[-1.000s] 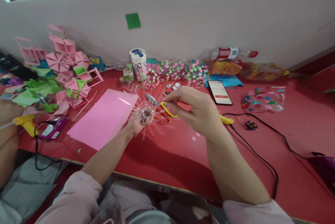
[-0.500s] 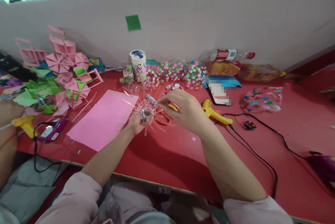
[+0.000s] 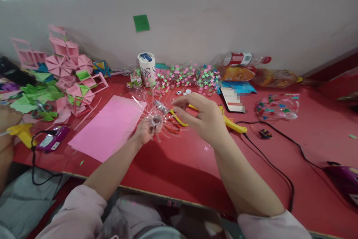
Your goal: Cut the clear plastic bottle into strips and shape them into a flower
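Observation:
My left hand (image 3: 144, 131) is closed round a clear plastic bottle piece (image 3: 156, 120) whose rim is cut into thin strips that fan outward. My right hand (image 3: 200, 114) hovers just to its right, thumb and fingers apart, with nothing visible between them. Beyond the strips, partly covered by them, lie pliers (image 3: 179, 118) with yellow and red handles. A yellow ridged object (image 3: 192, 107) shows behind my right fingers, mostly hidden. A yellow glue gun (image 3: 235, 125) rests on the red table past my right wrist.
Pink paper sheets (image 3: 107, 129) lie left of my hands. Folded paper pieces (image 3: 65, 65) pile up farther left, near another person's hand (image 3: 9, 119). A white cup (image 3: 147, 69), star-filled plastic pieces (image 3: 190, 78), bottles (image 3: 237, 59) and a phone (image 3: 231, 99) line the wall. A black cord (image 3: 274, 164) crosses the right.
My right hand has drawn slightly right, away from the strips, and its fingers have spread, uncovering more of the pliers' yellow handle. My left hand keeps the cut bottle piece in about the same place.

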The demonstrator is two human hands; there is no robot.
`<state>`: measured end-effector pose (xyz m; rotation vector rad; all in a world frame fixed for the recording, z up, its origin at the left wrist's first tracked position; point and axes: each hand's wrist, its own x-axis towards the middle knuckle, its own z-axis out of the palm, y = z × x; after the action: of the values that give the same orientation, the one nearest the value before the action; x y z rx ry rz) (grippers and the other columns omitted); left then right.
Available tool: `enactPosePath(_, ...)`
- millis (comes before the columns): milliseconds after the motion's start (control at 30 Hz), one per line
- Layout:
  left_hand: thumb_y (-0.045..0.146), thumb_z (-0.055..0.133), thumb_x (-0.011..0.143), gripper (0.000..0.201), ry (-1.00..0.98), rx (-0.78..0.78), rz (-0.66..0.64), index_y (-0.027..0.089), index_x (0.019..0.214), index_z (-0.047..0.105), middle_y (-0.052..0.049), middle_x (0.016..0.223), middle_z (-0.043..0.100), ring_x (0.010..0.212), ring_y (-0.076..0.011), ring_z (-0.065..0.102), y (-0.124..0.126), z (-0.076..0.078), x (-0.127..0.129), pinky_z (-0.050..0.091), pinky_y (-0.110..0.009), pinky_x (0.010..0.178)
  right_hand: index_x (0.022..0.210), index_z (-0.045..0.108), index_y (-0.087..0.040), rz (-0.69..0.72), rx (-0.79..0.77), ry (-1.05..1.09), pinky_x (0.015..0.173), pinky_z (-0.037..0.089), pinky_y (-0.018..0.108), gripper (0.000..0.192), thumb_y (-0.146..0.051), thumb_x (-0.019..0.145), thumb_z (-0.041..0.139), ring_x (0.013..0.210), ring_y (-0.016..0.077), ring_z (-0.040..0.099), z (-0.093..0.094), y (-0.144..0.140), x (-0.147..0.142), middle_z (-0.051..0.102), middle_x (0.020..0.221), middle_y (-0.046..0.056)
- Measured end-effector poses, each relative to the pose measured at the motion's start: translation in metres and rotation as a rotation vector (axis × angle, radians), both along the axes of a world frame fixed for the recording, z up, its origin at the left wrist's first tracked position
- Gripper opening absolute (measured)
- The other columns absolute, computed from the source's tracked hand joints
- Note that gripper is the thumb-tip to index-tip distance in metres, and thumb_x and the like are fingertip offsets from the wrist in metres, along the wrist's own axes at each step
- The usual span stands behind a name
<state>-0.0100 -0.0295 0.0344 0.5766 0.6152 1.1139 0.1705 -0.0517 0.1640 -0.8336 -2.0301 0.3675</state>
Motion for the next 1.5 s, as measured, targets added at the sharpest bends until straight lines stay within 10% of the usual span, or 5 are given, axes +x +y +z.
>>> enactPosePath(367,0.015,0.05,0.075,0.011,0.083,-0.001,0.171,0.013,0.071,0.06,-0.001,0.051,0.05,0.039,-0.0069,0.038,-0.002,0.005,0.002,0.026,-0.017,0.041,0.085,0.062,-0.022,-0.086,-0.04,-0.1,0.084,0.042,0.037,0.008,-0.014,0.084,0.06,0.08,0.018,0.062,-0.014,0.007,-0.011,0.07,0.082,0.001)
enactPosePath(1033,0.021,0.033,0.096,0.037,-0.193,-0.173,-0.053,0.013,0.068,0.055,0.007,0.049,0.025,0.033,-0.0031,0.017,-0.006,0.021,-0.008,0.016,-0.016,0.036,0.09,0.059,-0.023,-0.144,-0.141,0.388,0.077,0.052,0.033,0.009,-0.017,0.083,0.06,0.08,0.0159,0.064,0.001,0.012,0.01,0.066,0.084,0.001)
enactPosePath(1500,0.017,0.034,0.096,0.034,-0.173,-0.238,0.23,0.009,0.074,0.058,-0.008,0.069,0.058,0.056,-0.0082,0.05,-0.001,0.061,0.012,0.044,-0.017,0.05,0.093,0.059,-0.024,-0.088,-0.102,0.436,0.071,0.052,0.031,0.01,-0.02,0.085,0.055,0.076,0.0147,0.065,0.018,0.0,0.029,0.065,0.081,0.0)
